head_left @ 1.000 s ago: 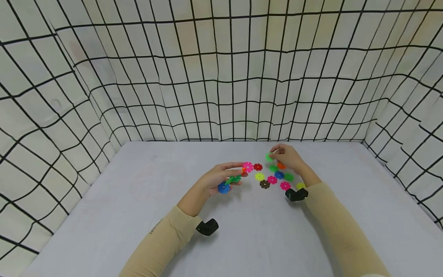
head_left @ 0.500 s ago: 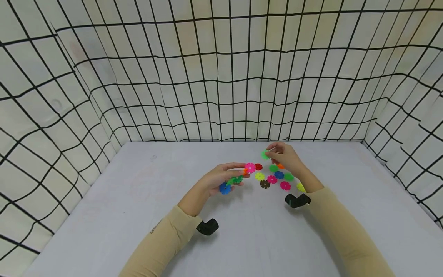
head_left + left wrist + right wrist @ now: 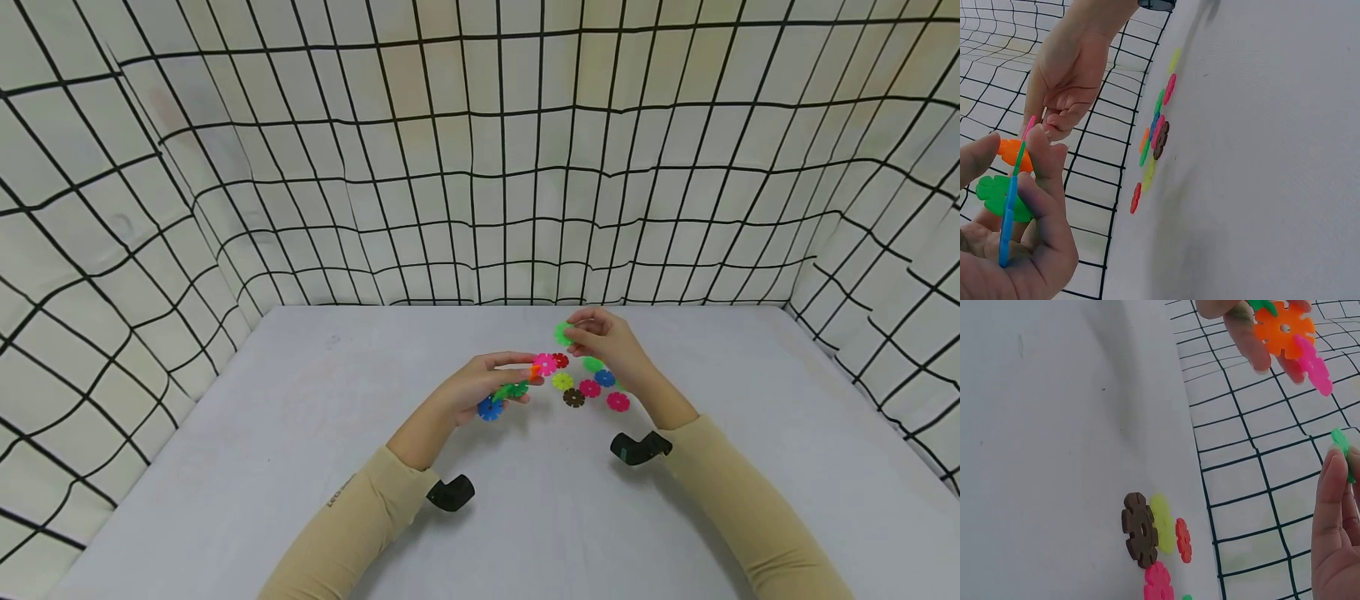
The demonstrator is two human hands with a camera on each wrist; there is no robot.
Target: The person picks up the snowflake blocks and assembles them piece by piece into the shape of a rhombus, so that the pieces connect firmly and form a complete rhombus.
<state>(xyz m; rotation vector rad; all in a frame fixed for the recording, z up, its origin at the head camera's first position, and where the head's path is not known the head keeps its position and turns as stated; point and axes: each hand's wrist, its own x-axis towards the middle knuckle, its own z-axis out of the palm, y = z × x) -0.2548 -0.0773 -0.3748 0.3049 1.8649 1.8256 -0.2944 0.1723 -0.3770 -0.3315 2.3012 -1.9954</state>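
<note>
My left hand holds a chain of joined notched discs above the table. In the left wrist view the chain has a blue disc, green discs, an orange disc and a pink disc at its far end. Thumb and fingers of my right hand pinch a light green disc, just behind and to the right of the pink end. In the right wrist view that green disc is apart from the pink disc.
Loose discs lie on the white table below my right hand: red, yellow, brown, blue, and several pink and green ones. A black grid on white walls surrounds the table's back and sides.
My right hand has moved left with the light green disc, closer to the chain. My left hand and its chain have shifted very slightly to the right.
</note>
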